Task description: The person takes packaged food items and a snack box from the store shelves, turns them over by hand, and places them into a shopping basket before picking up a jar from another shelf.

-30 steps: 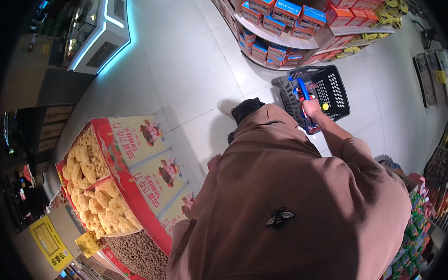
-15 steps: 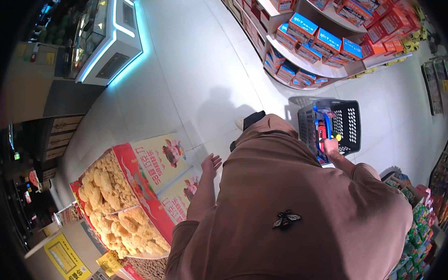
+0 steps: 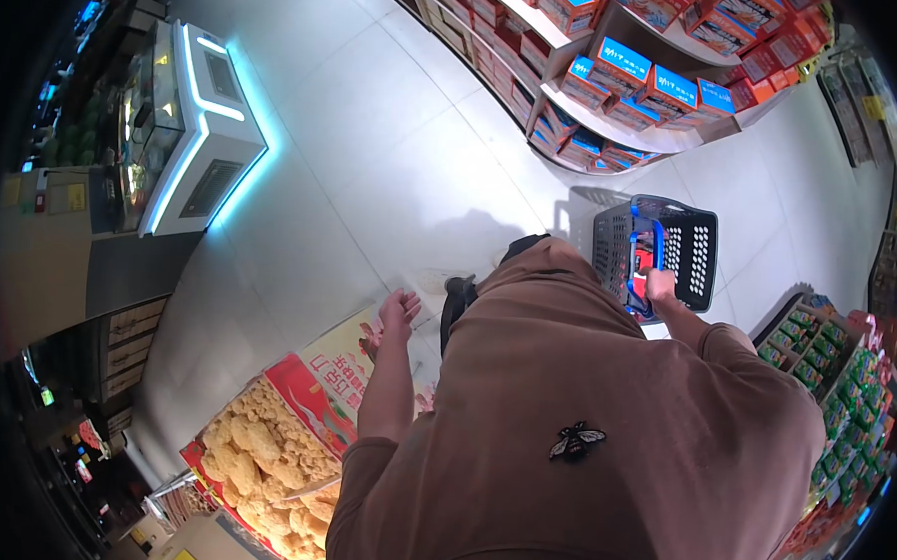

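My right hand [image 3: 656, 284] is closed round the blue handle [image 3: 645, 251] of a dark grey shopping basket [image 3: 690, 256], which hangs at my right side. Red items show inside the basket, partly covered by the handle and hand. My left hand [image 3: 399, 312] hangs free with its fingers apart and nothing in it. Just below and left of it is the printed yellow and red side [image 3: 329, 375] of a snack display. Golden puffed snacks [image 3: 266, 452] are piled in that display.
Curved shelves [image 3: 615, 127] with orange and blue boxes [image 3: 623, 67] stand ahead. A counter with glowing white edges [image 3: 215, 135] is at the far left. Green packets [image 3: 842, 427] fill a rack at the right. Pale tiled floor [image 3: 405, 128] lies between.
The snack display has shifted down in view and the lit counter lower. My left hand has swung out from my side and moved up. The right hand keeps its hold on the basket handle.
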A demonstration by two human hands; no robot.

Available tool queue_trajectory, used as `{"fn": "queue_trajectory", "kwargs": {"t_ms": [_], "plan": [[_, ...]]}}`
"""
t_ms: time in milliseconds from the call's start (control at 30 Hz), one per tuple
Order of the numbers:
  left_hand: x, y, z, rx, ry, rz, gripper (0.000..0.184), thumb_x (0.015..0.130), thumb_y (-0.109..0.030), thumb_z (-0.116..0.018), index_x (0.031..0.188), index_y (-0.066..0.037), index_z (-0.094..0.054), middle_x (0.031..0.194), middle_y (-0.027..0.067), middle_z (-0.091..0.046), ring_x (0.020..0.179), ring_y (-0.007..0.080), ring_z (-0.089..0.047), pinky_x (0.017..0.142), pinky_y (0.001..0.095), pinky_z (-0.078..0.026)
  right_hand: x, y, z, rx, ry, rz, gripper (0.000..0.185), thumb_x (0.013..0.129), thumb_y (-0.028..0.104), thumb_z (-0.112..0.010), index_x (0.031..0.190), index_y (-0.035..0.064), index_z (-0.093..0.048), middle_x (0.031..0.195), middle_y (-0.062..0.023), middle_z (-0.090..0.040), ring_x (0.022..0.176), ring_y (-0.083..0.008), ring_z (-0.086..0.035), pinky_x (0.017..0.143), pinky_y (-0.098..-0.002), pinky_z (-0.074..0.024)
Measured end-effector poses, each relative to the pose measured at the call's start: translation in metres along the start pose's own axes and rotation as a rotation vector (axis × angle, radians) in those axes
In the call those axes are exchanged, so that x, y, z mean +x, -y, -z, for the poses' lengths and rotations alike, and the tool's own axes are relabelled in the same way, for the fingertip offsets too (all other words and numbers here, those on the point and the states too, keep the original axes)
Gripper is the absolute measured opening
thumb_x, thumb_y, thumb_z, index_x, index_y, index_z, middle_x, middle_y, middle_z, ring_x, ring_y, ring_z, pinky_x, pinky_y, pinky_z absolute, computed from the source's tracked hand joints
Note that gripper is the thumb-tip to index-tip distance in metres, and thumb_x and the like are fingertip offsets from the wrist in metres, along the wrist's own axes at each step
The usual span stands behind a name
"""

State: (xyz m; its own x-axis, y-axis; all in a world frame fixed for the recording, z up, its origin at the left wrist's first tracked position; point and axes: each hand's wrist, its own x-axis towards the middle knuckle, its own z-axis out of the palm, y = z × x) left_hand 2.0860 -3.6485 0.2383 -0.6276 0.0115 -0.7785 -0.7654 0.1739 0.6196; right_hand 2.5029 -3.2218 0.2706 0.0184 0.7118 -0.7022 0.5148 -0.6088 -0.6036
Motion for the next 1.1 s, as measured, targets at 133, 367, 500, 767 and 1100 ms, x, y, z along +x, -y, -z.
{"fn": "queue_trajectory", "kwargs": {"t_ms": [133,367,500,767,1100], "plan": [[0.044,-0.014,0.040,0.013,0.029,0.076,0.028,0.096,-0.023,-0.056,0.114,-0.002,-0.056,0.105,0.0146,-0.068,0.084,0.0229,-0.070,0.072,0.0359,-0.060,-0.013,-0.004,-0.042,-0.047,-0.112,0.045,0.017,0.077,0.009,-0.066,0.065,-0.0002,-0.059,0.048,-0.0063,-0.047,0.036,-0.0185,-0.043,0.036,-0.0369,-0.0329],[0.084,-0.060,0.102,0.109,0.060,0.137,0.025,0.096,-0.021,-0.055,0.112,-0.001,-0.057,0.100,0.0141,-0.069,0.083,0.0242,-0.071,0.072,0.0376,-0.061,-0.042,0.009,-0.110,-0.045,-0.068,-0.045,0.023,0.074,0.015,-0.068,0.080,-0.0068,-0.066,0.070,-0.0156,-0.063,0.058,-0.0246,-0.061,0.056,-0.0398,-0.0463],[0.108,-0.099,0.114,0.144,0.083,0.133,0.026,0.096,-0.021,-0.055,0.112,-0.001,-0.057,0.100,0.0148,-0.069,0.082,0.0248,-0.071,0.071,0.0370,-0.061,-0.069,0.026,-0.151,-0.013,-0.048,-0.026,0.022,0.077,0.017,-0.066,0.077,-0.0056,-0.065,0.066,-0.0135,-0.061,0.056,-0.0246,-0.061,0.054,-0.0404,-0.0461],[0.147,-0.189,0.151,0.191,0.178,0.056,0.029,0.096,-0.020,-0.055,0.117,0.000,-0.056,0.102,0.0154,-0.069,0.082,0.0239,-0.070,0.070,0.0353,-0.061,-0.122,0.057,-0.235,0.010,-0.110,-0.066,0.025,0.080,0.019,-0.065,0.076,-0.0049,-0.066,0.061,-0.0122,-0.057,0.045,-0.0230,-0.050,0.046,-0.0391,-0.0410],[0.211,-0.226,0.218,0.347,0.190,0.124,0.027,0.096,-0.022,-0.055,0.117,-0.005,-0.057,0.105,0.0122,-0.070,0.085,0.0201,-0.070,0.070,0.0330,-0.054,-0.165,0.079,-0.307,0.124,-0.138,-0.029,0.022,0.078,0.021,-0.067,0.069,0.0012,-0.062,0.056,-0.0078,-0.052,0.042,-0.0190,-0.046,0.042,-0.0374,-0.0351]]}}
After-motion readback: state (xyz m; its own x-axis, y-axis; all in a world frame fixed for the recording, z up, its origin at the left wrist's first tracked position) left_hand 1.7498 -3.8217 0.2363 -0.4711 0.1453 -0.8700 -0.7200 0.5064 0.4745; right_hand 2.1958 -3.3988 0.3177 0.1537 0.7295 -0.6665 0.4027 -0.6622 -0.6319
